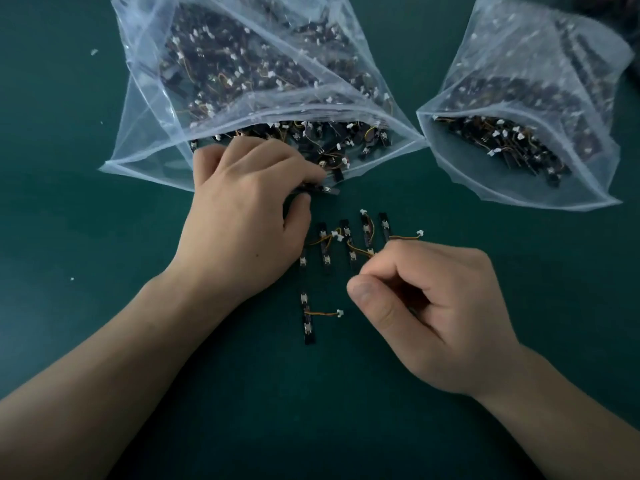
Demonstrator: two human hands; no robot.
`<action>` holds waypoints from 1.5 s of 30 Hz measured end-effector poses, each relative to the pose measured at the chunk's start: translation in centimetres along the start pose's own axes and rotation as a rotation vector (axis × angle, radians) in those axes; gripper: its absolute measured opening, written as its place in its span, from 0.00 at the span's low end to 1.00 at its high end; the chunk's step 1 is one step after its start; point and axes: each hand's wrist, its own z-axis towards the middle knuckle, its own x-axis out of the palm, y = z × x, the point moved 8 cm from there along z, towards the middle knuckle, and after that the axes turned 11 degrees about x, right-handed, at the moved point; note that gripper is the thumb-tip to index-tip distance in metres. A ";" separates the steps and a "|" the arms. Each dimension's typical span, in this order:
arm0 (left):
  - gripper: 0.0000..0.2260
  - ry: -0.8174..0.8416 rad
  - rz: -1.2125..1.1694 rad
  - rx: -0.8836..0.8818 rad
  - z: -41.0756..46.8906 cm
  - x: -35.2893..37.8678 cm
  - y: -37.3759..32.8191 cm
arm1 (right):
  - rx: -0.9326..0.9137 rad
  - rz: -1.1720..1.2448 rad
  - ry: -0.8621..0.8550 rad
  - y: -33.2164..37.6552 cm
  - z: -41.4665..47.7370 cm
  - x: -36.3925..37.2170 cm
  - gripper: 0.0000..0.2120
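The desk (104, 341) fills the view from edge to edge: a flat, matte surface of dark teal green, plain and without pattern. 3 tiny white scraps lie on its left part, well apart from each other: 1 near the top (93, 51), 1 lower down (101, 123) and 1 at mid height (72, 279). A dark, blurred mass (616, 5) sits in the top right corner, too unclear to name. The light is soft and dim, with only faint shadows; the green is darker toward the lower edge.
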 end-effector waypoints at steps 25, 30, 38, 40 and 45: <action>0.13 -0.066 0.062 -0.120 0.1 -0.5 0.6 | 0.060 -0.019 -0.146 -0.7 0.4 -2.0 0.03; 0.14 -0.156 0.020 -0.112 0.1 -1.1 0.6 | 0.068 0.008 -0.134 -1.0 0.4 -2.1 0.04; 0.07 -0.239 -0.280 0.272 0.4 -1.5 -2.9 | 0.132 0.033 -0.198 -2.2 0.5 -2.8 0.19; 0.05 -0.219 -0.331 0.363 0.3 -1.4 -3.9 | 0.141 0.034 -0.199 -2.3 0.5 -2.8 0.20; 0.03 -0.197 -0.368 0.379 0.5 -1.3 -3.8 | 0.098 -0.091 -0.234 -1.6 0.5 -3.0 0.03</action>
